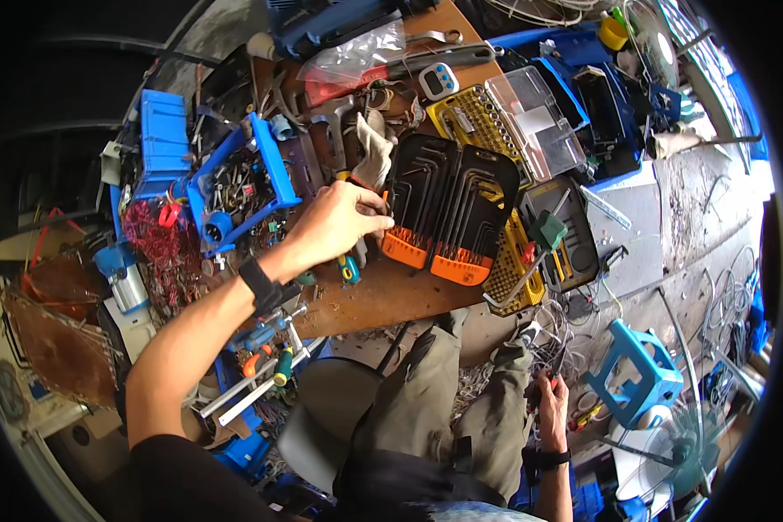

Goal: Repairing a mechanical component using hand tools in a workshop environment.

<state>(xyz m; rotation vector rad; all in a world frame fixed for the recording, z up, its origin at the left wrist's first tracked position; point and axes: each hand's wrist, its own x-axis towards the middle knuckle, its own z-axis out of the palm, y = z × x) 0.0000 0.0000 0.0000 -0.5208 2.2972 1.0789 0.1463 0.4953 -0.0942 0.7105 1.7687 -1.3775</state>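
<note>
My left hand (348, 217) grips the left edge of an open black-and-orange case (461, 213) of hex keys, which lies near the front of the wooden bench. A pale glove (372, 143) lies just behind it, and a yellow bit set (461, 117) sits beyond the case. A second yellow set (518, 291) and a dark open tool case (574, 261) are to its right. Low at the right, beside my leg, my right hand (551, 409) is closed round a tool with red and dark handles (555, 374); its tip is hard to make out.
Blue bins (163, 139) full of parts and wires crowd the left, with clamps and screwdrivers (270, 357) below. More bins (600, 122) stand at the back right. A grey seat (317, 418) is beside my legs; a blue stool (631, 374) and a fan (687, 444) are at the right.
</note>
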